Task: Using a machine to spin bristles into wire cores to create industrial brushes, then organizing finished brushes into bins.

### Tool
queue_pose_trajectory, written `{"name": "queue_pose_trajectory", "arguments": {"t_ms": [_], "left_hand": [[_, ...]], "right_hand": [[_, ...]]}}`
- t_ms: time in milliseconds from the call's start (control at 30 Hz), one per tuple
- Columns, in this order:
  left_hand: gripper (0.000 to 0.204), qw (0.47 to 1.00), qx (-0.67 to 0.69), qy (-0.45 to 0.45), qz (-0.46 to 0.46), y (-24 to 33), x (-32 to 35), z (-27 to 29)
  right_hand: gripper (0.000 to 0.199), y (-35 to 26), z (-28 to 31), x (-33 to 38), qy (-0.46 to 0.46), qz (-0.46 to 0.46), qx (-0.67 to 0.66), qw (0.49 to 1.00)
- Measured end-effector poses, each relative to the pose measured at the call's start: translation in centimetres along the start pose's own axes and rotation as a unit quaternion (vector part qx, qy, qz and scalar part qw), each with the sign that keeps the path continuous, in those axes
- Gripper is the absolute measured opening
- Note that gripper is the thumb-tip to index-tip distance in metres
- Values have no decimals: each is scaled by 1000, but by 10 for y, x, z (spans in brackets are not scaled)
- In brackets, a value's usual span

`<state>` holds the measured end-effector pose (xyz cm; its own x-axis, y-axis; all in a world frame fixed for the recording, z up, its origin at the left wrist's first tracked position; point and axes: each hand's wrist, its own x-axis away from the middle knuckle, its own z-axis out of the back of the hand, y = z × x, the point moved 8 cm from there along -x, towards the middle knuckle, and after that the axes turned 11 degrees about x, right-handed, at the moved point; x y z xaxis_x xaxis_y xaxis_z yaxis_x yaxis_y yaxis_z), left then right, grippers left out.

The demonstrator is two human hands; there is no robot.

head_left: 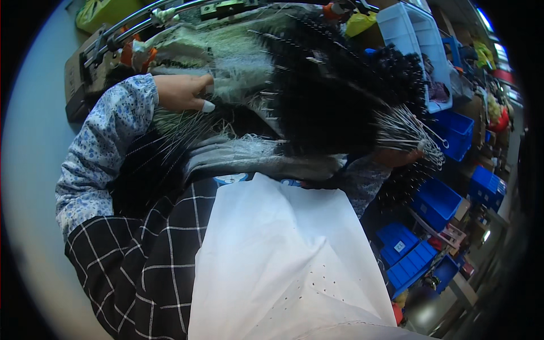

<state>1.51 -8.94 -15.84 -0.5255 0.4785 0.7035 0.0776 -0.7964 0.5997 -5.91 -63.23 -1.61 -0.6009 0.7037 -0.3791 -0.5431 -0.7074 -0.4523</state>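
Right hand, right of centre: clasping wire brushes | left hand, upper left: fingers parted | loosened clasp could spill them

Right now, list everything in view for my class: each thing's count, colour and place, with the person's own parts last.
Brush bundle: one, black with silver wire ends, right of centre
Other brushes: several, black, beneath left forearm
Sheeting: count unclear, greenish white, top centre
Grey cloth: count unclear, grey-white, mid-picture
Metal rods: at least two, silver, upper left
Bag: one, yellow-green, top left
Cardboard box: one, brown, left
Pale crate: at least one, pale blue, upper right
Blue crates: at least five, blue, right
White cloth: one, white, lower centre
Checked garment: one, black and white, lower left
Patterned sleeves: two, blue and white, both sides
Left hand: one, white-tipped thumb, upper left
Right hand: one, partly hidden, gripping the bundle
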Motion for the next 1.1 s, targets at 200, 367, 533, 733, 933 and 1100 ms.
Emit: {"name": "queue_pose_trajectory", "arguments": {"t_ms": [200,367,533,733,933,1100], "left_hand": [[43,999,-29,-17,-41,20,-10,11],[37,994,-65,-16,-90,59,-27,27],[44,979,90,-50,-174,112,-88,29],[40,885,363,20,-292,211,-212,34],[49,628,770,40,-109,255,-323,48],[58,634,752,95,-155,242,-358,88]], "right_hand": [[34,-13,143,15,423,66,-167,888],[55,-99,38,-103,-54,141,-641,753],[47,-133,81,-142,165,172,-524,818],[27,-154,52,-207,160,150,-476,852],[36,-187,7,-211,128,335,-300,884],[37,-226,-66,-139,118,565,74,813]]}}
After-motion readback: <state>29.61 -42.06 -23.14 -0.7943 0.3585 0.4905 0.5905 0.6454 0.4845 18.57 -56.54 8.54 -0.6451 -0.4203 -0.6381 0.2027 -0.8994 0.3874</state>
